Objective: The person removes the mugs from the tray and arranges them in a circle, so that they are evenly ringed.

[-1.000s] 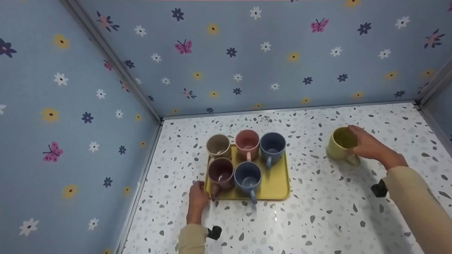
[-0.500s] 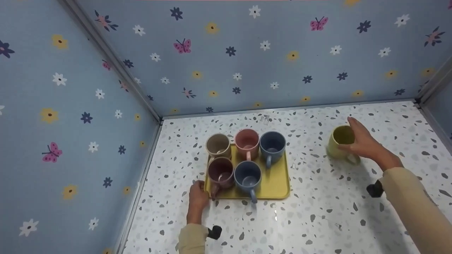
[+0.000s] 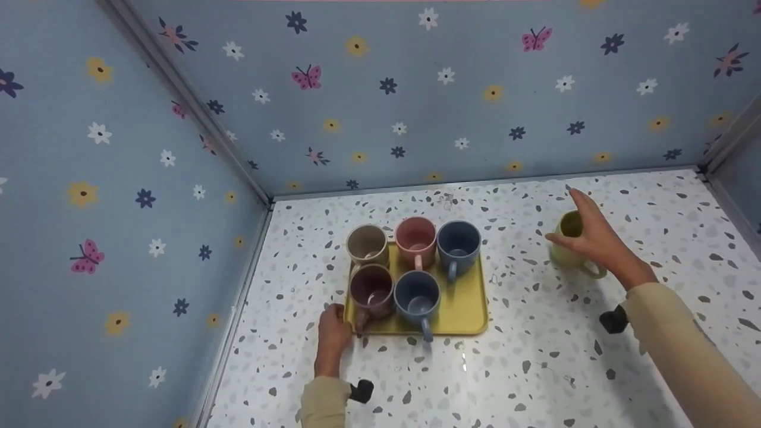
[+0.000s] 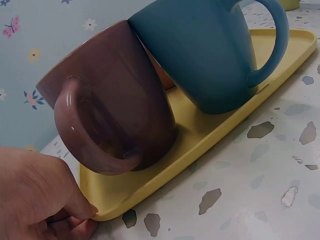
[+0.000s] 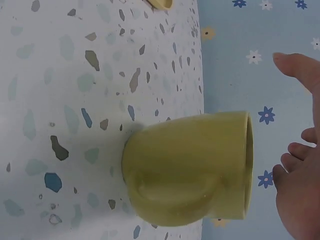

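My left hand [image 3: 335,330] grips the near left corner of a yellow tray [image 3: 467,315]; in the left wrist view, its fingertips [image 4: 90,211] meet the rim. Standing on the tray are a beige mug [image 3: 367,245], a pink mug [image 3: 416,241], a blue mug [image 3: 459,244], a maroon mug [image 3: 373,291] and a second blue mug [image 3: 417,297]. Off to the right, a yellow-green mug [image 5: 185,165] stands upright on the table. My right hand [image 3: 597,235] hovers above it, thumb and fingers spread, holding nothing. In the right wrist view the hand is apart from the rim.
The speckled white table [image 3: 523,333] ends at a flowered blue wall [image 3: 475,89] behind. Another flowered panel [image 3: 137,238] bounds the left side. Table surface lies between the tray and the yellow-green mug.
My right hand has let go of the yellow-green mug, spread its fingers and shifted up and left over it. My left hand, the tray and its mugs stay put.
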`<state>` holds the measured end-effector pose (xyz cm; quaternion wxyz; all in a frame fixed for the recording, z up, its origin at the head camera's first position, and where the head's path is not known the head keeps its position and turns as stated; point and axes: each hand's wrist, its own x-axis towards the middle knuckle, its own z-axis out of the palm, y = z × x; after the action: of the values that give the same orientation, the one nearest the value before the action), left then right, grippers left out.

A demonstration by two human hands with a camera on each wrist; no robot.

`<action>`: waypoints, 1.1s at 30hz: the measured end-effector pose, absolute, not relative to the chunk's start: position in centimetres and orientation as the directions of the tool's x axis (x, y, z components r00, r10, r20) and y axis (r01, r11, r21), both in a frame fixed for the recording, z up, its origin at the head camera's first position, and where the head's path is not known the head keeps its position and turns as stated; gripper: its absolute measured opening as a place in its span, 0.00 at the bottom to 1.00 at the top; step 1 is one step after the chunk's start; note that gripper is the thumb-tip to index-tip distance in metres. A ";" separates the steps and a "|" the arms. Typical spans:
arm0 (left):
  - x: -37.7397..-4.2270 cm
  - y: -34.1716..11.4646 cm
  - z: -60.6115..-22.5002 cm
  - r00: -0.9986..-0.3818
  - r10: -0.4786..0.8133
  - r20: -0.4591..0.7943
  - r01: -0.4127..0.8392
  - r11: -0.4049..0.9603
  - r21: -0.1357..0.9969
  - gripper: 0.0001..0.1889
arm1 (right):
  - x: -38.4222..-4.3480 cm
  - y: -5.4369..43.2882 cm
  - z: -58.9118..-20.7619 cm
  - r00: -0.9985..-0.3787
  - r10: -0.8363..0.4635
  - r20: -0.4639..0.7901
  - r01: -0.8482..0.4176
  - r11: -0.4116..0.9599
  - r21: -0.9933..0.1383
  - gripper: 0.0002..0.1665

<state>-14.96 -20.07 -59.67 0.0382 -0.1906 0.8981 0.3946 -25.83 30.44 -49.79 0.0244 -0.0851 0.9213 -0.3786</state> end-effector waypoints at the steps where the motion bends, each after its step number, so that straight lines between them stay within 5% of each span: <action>1: -14.9 -20.1 -59.7 -0.924 -0.311 -0.222 -0.374 0.616 0.694 0.20 | -25.7 30.2 -49.8 -0.984 -0.174 0.030 -0.143 0.689 -0.710 0.63; 33: -15.0 -20.2 -59.8 -0.908 -0.321 -0.270 -0.413 0.578 0.703 0.21 | -23.9 20.9 -53.0 -0.957 -0.245 0.158 -0.272 0.559 -0.783 0.57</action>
<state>-15.02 -20.15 -59.81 0.0563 -0.2070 0.8866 0.4098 -23.94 20.90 -53.05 -0.0152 -0.1465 0.8827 -0.4463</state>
